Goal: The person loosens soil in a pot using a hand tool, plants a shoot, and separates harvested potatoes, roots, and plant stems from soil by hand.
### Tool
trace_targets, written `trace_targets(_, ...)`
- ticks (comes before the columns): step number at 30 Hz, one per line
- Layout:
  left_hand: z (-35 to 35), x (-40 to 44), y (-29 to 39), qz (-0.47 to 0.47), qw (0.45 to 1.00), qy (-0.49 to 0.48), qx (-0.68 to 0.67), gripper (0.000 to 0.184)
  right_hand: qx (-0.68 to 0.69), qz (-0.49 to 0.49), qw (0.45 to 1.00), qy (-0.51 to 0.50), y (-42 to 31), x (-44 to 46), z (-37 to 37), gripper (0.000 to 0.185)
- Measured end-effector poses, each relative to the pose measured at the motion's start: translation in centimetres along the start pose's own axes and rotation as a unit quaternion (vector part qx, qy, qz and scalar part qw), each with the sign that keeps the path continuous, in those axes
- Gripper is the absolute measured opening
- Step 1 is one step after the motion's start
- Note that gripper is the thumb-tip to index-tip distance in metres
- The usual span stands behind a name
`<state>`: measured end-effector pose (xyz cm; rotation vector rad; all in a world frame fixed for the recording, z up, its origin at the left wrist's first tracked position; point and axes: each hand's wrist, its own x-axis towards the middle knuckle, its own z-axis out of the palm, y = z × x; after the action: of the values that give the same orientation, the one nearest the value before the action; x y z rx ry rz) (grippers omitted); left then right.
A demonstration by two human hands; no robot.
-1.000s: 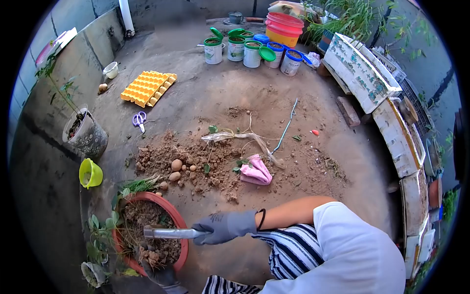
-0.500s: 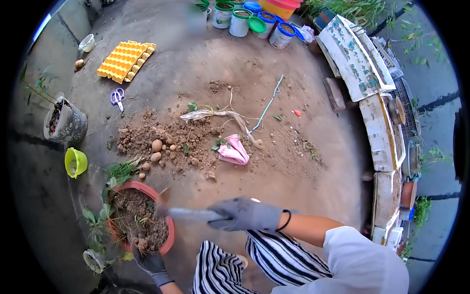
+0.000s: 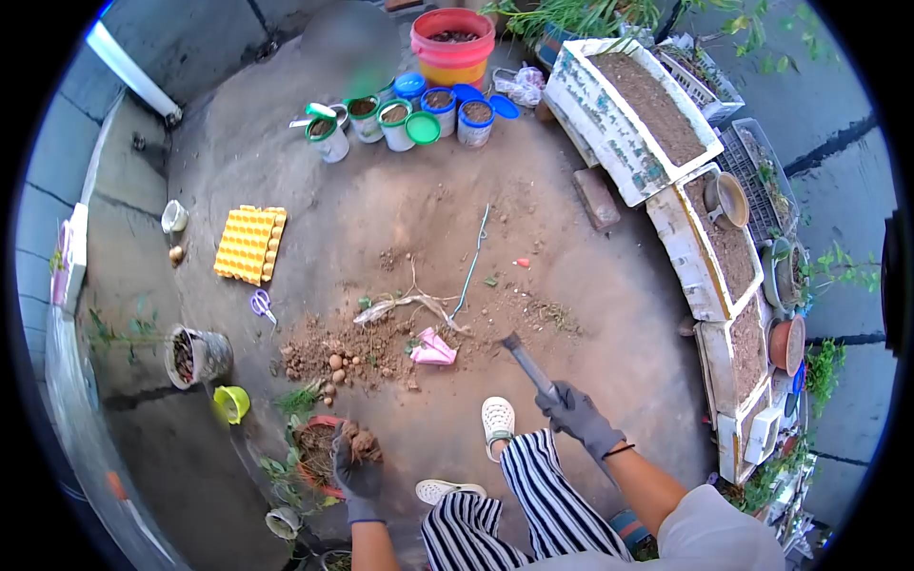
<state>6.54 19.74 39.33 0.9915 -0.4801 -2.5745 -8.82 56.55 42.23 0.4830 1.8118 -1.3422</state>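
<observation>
My left hand (image 3: 359, 476), in a grey glove, is closed around a brown clump of soil (image 3: 362, 443), raised over the edge of a reddish-brown pot (image 3: 322, 420). Soil and some plant stems show in the pot, partly hidden behind this hand. My right hand (image 3: 577, 417), gloved too, grips a small hoe (image 3: 533, 369) by its grey handle, the head out over the ground. Ahead lies a heap of loose soil (image 3: 309, 354) with several potatoes (image 3: 336, 362) at its near side. A pink cloth or bag (image 3: 434, 348) rests right of the heap.
A yellow egg tray (image 3: 250, 245) and purple scissors (image 3: 263, 305) lie on the left. Several small soil-filled buckets (image 3: 398, 133) and a red-yellow bucket (image 3: 452, 62) stand at the back. White planter boxes (image 3: 695, 252) line the right side. A lime-green pot (image 3: 231, 404) sits left.
My right hand has swung the hoe away from the pot to the right. My left hand has come up from the pot's edge with the soil clump. The view has shifted, showing more of the back.
</observation>
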Motion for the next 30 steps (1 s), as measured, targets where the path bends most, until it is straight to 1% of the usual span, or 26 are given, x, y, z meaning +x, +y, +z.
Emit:
trace_targets(1, 3.0, 1.0, -0.5, 0.0, 1.0, -0.004, 0.007, 0.037, 0.008, -0.002, 1.0, -0.001, -2.3, -0.6, -1.1, 0.029)
trace_targets(3, 7.8, 2.9, -1.5, -0.062, 0.995, -0.064, -0.038, 0.039, 0.02, 0.061, 0.995, 0.07, -7.4, -1.7, -3.3, 0.022)
trace_targets(4, 9.4, 4.0, -1.7, -0.047, 0.993, -0.11, 0.0, 0.041, 0.084, 0.041, 0.992, 0.088, -7.0, -1.0, -4.1, 0.021)
trace_targets(5, 11.9, 4.6, -1.7, -0.047, 0.993, -0.108, 0.003, 0.041, 0.086, 0.043, 0.992, 0.086, -7.3, -0.8, -5.1, 0.021)
trace_targets(7, 17.0, 6.6, -2.0, -0.042, 0.99, -0.121, 0.062, 0.043, 0.162, -0.016, 0.98, 0.114, -8.6, 0.2, -6.8, 0.023)
trace_targets(9, 20.1, 8.7, -2.2, -0.031, 0.989, -0.119, 0.087, 0.044, 0.158, -0.017, 0.982, 0.1, -11.1, 1.3, -8.3, 0.025)
trace_targets(11, 21.0, 12.1, -1.8, -0.059, 0.988, -0.137, 0.047, 0.042, 0.13, 0.017, 0.982, 0.137, -14.0, 2.5, -9.1, 0.026)
trace_targets(12, 21.5, 13.7, -1.8, -0.073, 0.982, -0.166, 0.042, 0.04, 0.128, 0.028, 0.981, 0.141, -14.6, 3.7, -9.7, 0.029)
trace_targets(13, 22.2, 14.7, -2.0, -0.074, 0.983, -0.16, 0.041, 0.04, 0.125, 0.034, 0.982, 0.14, -15.3, 4.5, -10.2, 0.029)
trace_targets(15, 24.3, 18.0, -2.4, -0.07, 0.993, -0.098, 0.002, 0.044, 0.112, 0.051, 0.979, 0.165, -17.7, 7.0, -11.2, 0.029)
trace_targets(16, 24.9, 19.8, -2.7, -0.057, 0.995, -0.077, 0.015, 0.043, 0.109, 0.052, 0.979, 0.165, -18.5, 8.5, -11.8, 0.029)
trace_targets(17, 24.6, 22.0, -3.0, -0.057, 0.995, -0.078, 0.012, 0.043, 0.098, 0.059, 0.979, 0.168, -19.1, 10.2, -12.4, 0.029)
trace_targets(18, 23.8, 24.7, -3.6, -0.079, 0.989, -0.125, -0.002, 0.042, 0.087, 0.061, 0.979, 0.172, -20.5, 12.3, -12.7, 0.03)
trace_targets(19, 25.6, 27.3, -4.4, -0.075, 0.993, -0.095, 0.018, 0.043, 0.084, 0.052, 0.98, 0.175, -22.3, 15.0, -13.1, 0.03)
trace_targets(20, 27.4, 30.0, -5.2, -0.072, 0.995, -0.064, 0.038, 0.043, 0.057, 0.075, 0.98, 0.173, -23.7, 17.8, -13.2, 0.031)
trace_targets(21, 28.0, 33.5, -6.4, -0.076, 0.995, -0.058, 0.03, 0.043, 0.024, 0.107, 0.979, 0.172, -25.0, 20.0, -14.0, 0.032)
trace_targets(22, 28.2, 36.5, -7.5, -0.113, 0.989, -0.097, 0.008, 0.043, -0.002, 0.096, 0.986, 0.133, -26.0, 23.0, -15.0, 0.033)
trace_targets(23, 29.3, 39.0, -7.8, -0.15, 0.979, -0.136, -0.006, 0.043, -0.001, 0.112, 0.985, 0.13, -26.6, 26.0, -15.6, 0.033)
trace_targets(24, 30.6, 41.2, -8.7, -0.141, 0.985, -0.099, 0.029, 0.045, -0.071, 0.13, 0.982, 0.116, -27.2, 29.1, -16.6, 0.033)
trace_targets(25, 32.5, 43.2, -9.4, -0.144, 0.985, -0.089, 0.032, 0.045, -0.142, 0.144, 0.974, 0.098, -27.9, 31.5, -17.3, 0.032)
trace_targets(26, 34.3, 45.2, -10.3, -0.152, 0.982, -0.098, 0.059, 0.045, -0.144, 0.151, 0.974, 0.092, -29.0, 33.6, -17.9, 0.032)
trace_targets(28, 37.0, 48.3, -12.6, -0.164, 0.977, -0.102, 0.087, 0.045, -0.171, 0.118, 0.976, 0.071, -30.7, 36.9, -19.0, 0.025)
trace_targets(29, 38.1, 49.9, -13.6, -0.167, 0.975, -0.104, 0.104, 0.046, -0.17, 0.119, 0.976, 0.068, -31.7, 38.5, -19.4, 0.025)
trace_targets(30, 39.1, 51.6, -14.6, -0.169, 0.972, -0.106, 0.121, 0.046, -0.139, 0.11, 0.982, 0.07, -32.7, 40.1, -19.7, 0.022)
